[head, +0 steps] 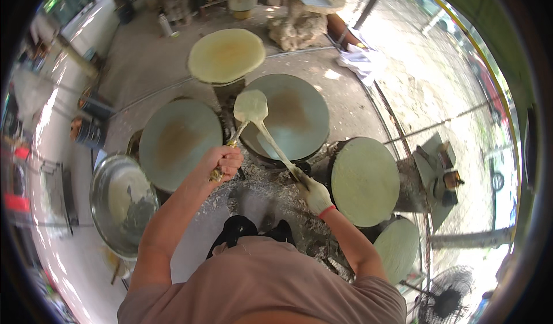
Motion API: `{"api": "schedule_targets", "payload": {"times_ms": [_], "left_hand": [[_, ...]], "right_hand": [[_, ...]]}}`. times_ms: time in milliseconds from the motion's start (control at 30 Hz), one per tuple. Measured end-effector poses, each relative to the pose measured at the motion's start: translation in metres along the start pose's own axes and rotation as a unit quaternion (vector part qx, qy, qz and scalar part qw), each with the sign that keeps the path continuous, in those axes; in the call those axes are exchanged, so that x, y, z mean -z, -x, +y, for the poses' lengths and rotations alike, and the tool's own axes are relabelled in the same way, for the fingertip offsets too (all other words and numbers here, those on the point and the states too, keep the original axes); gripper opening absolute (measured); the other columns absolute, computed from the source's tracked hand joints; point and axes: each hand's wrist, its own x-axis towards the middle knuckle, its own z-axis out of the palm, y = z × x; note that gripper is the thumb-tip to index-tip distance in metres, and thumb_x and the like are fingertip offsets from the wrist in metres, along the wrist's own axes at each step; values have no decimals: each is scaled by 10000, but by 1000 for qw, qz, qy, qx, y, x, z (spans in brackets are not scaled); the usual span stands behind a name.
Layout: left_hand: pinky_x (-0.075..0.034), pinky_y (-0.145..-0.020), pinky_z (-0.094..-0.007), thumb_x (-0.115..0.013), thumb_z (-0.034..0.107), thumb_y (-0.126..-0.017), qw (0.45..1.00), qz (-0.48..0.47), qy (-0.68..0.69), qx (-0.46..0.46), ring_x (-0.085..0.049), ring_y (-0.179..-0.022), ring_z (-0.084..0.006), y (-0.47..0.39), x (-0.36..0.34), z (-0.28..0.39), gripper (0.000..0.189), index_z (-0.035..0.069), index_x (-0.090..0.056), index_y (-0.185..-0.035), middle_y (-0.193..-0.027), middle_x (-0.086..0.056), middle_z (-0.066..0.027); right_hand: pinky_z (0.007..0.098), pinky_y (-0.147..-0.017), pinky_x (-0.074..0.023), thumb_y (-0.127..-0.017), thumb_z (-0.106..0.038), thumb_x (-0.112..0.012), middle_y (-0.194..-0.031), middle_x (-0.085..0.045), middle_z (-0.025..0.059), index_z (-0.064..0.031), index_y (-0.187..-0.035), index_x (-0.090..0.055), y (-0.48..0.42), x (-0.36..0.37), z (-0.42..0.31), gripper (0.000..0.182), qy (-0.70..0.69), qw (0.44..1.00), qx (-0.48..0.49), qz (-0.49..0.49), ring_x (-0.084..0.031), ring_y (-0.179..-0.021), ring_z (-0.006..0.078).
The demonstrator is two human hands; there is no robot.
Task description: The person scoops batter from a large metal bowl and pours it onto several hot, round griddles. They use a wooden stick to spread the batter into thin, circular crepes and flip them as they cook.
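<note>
My bare left hand (pixel 225 162) grips the short handle of a batter-coated tool. My right hand (pixel 314 194), in a pale work glove with a red cuff, holds a longer handle slanting up and left. Both handles meet at a broad, pale, batter-covered head (pixel 250 106), where I cannot tell the two tools apart. This head is over the left edge of the middle round griddle (pixel 298 129), which is grey-green with a brown patch. The left griddle (pixel 181 144), similarly marked, is beyond my left hand. Beside my gloved hand, a right griddle (pixel 365 181) carries a pale, thin layer.
A steel basin (pixel 123 207) with pale batter stands at left. A back griddle (pixel 227 56) bears a yellowish round sheet; another pale-topped griddle (pixel 397 250) is near my right elbow. A fan (pixel 447 300) stands lower right. White cloth (pixel 360 62) hangs near the floor edge.
</note>
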Motion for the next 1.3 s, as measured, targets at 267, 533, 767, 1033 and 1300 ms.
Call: {"api": "schedule_targets", "payload": {"times_ms": [267, 533, 767, 1033, 1300], "left_hand": [[-285, -307, -242, -520, 49, -853, 904, -61, -411, -101, -341, -363, -70, -126, -8, -1, 145, 93, -384, -877, -563, -385, 0], [-451, -505, -461, -517, 88, -787, 532, -29, -736, -417, -578, -552, -381, -299, 95, -20, 180, 9, -399, -898, -662, -570, -218], [-454, -716, -513, -462, 89, -842, 468, 51, -854, -221, -594, -854, -445, -307, 63, 41, 234, -21, -441, -1048, -901, -611, -280], [-474, -685, -510, -437, 89, -908, 371, 60, -888, -267, -608, -814, -419, -303, 81, 99, 151, 8, -434, -1036, -838, -612, -267], [-482, -695, -494, -488, 120, -911, 354, 109, -890, -266, -604, -819, -406, -292, 102, 129, 176, 24, -433, -1048, -923, -586, -229]], "right_hand": [[230, -493, -372, -932, -201, -514, -666, -459, -40, -160, -1340, -488, -44, -34, 39, 411, -534, 787, -238, 196, -434, -580, 62], [298, -597, -473, -918, -186, -535, -921, -629, 64, -111, -1342, -472, -95, -121, 76, 435, -271, 823, -226, 446, -582, -778, 112], [316, -906, -432, -903, -215, -469, -1148, -625, 162, -31, -1324, -471, -152, -75, 24, 460, -462, 759, -321, 328, -606, -1026, 252], [237, -629, -448, -876, -217, -551, -827, -631, 95, -16, -1238, -561, -168, -120, 11, 414, -217, 810, -326, 437, -558, -679, 124], [271, -767, -471, -897, -183, -512, -947, -648, 125, 36, -1205, -563, -173, -106, 5, 381, -376, 741, -289, 475, -596, -846, 190]]}}
